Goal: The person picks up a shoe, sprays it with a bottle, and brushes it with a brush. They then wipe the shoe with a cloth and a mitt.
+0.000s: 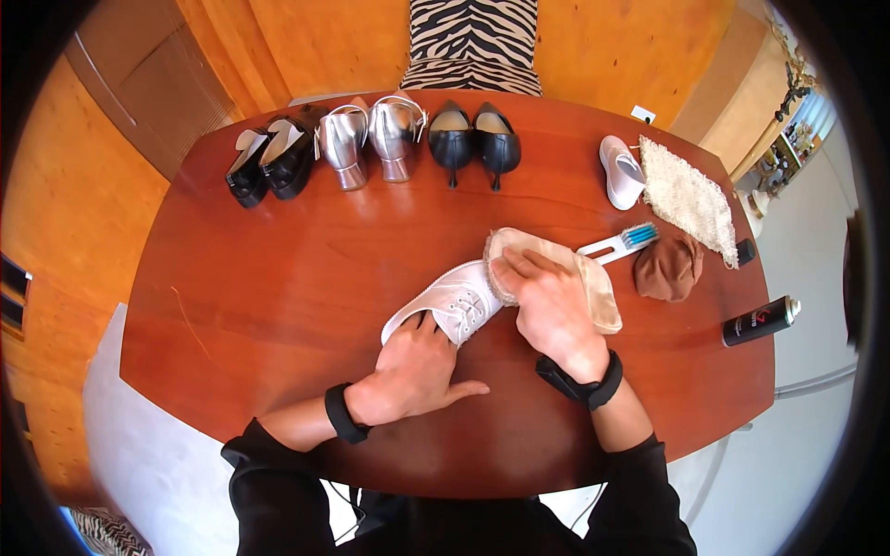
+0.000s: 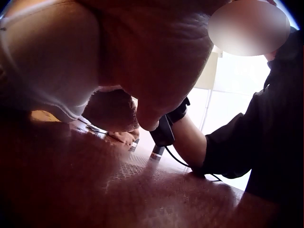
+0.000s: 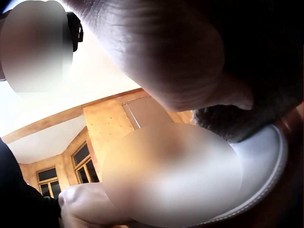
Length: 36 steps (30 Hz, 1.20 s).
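Note:
A white lace-up shoe lies at mid-table in the head view, its toe pointing up and right. My left hand has its fingers inside the shoe's opening, their tips hidden, while the thumb stretches out to the side. Over the toe end, my right hand holds a cream fuzzy-edged cloth pad, its fingers laid across the top. In the right wrist view the right thumb touches the pad's dark, fuzzy edge, close to the shoe's white rim.
Black loafers, silver heels and black heels line the far edge. At right are another white shoe, a fluffy cream cloth, a blue-bristled brush, a brown cloth and a black spray can.

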### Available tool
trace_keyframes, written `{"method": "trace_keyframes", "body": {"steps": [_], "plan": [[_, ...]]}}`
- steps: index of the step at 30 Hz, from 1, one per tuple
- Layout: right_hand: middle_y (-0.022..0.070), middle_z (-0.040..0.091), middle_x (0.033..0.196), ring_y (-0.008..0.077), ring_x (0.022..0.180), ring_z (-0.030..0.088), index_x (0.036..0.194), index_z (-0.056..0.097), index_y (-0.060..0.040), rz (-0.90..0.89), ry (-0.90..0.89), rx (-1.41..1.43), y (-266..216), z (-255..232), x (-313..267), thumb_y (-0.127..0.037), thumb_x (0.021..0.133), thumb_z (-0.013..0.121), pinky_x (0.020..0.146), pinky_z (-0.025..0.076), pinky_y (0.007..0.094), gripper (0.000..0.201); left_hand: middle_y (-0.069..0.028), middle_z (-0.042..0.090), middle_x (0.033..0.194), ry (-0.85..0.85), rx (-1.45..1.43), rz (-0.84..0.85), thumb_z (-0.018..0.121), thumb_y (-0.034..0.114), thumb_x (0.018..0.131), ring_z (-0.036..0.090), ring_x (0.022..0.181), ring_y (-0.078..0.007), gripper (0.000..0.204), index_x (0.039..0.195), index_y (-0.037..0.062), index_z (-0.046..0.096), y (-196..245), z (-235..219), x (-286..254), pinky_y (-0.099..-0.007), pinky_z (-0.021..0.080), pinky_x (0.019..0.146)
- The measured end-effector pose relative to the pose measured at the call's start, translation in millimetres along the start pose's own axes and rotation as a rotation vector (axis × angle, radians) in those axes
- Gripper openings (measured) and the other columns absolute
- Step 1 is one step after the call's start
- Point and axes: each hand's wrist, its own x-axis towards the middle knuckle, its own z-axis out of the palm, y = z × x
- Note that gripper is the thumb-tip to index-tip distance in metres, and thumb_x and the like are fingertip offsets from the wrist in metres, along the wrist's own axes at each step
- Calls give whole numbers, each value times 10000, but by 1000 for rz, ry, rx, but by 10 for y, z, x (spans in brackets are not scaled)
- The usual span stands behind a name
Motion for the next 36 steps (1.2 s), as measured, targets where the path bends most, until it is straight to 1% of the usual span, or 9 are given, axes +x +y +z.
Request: {"method": "trace_keyframes", "body": {"steps": [3,6,9,11,15,19,24,33,36], "plan": [[138,581,1130,292,1018,558,1068,605,-2,-11,-18,-36,-16,-44,1,43,641,558,799,505,369,432,-187,618,916,12,28,3,515,669,765,533,954,-294,774,926,-75,656,8,7,-9,-350,435,843],[146,578,1123,293,1030,552,1053,603,9,-32,-19,-62,-110,-87,-24,31,634,566,815,499,362,421,-172,628,861,38,10,22,511,671,766,534,947,-292,758,880,-61,674,-3,50,-16,-352,435,840],[151,572,1116,294,1031,549,1032,601,18,-82,-31,-18,-234,-136,-50,22,625,569,833,490,355,408,-161,632,820,3,-15,0,510,672,765,534,943,-290,748,838,-51,684,-1,61,-18,-353,433,841],[154,567,1109,294,1022,548,1011,599,20,-161,-8,-26,-312,-138,-61,19,620,568,843,483,352,392,-164,631,809,71,-35,10,514,668,766,538,930,-288,748,828,-59,681,-2,85,-20,-355,437,834],[138,578,1113,292,1019,551,1021,600,10,-88,15,29,-203,-136,-15,31,624,554,838,487,353,400,-163,630,798,73,-9,16,521,660,767,543,912,-287,738,810,-59,680,3,63,-21,-356,441,822],[150,585,1146,298,1009,569,1046,602,6,10,12,-39,-50,-74,-1,50,652,539,798,507,366,401,-156,629,787,-8,5,4,528,651,769,546,891,-280,720,801,-52,680,23,16,-20,-348,443,810],[151,587,1144,290,1017,571,1063,594,3,5,-17,-54,-87,-119,-3,52,657,536,788,512,366,413,-147,628,773,-37,14,10,526,651,769,548,878,-274,709,795,-39,685,31,6,-20,-341,443,795],[152,598,1119,284,998,580,1057,592,13,2,-14,-10,-65,-127,5,42,646,547,783,511,366,414,-138,629,755,-4,41,1,515,662,764,550,876,-271,702,777,-16,699,33,48,-18,-342,448,790],[149,604,1109,285,991,583,1055,592,17,1,-7,-8,-63,-149,5,40,643,548,781,510,364,415,-174,620,770,-30,12,0,524,684,738,563,848,-299,773,835,-69,671,33,45,-14,-368,452,788]]}}
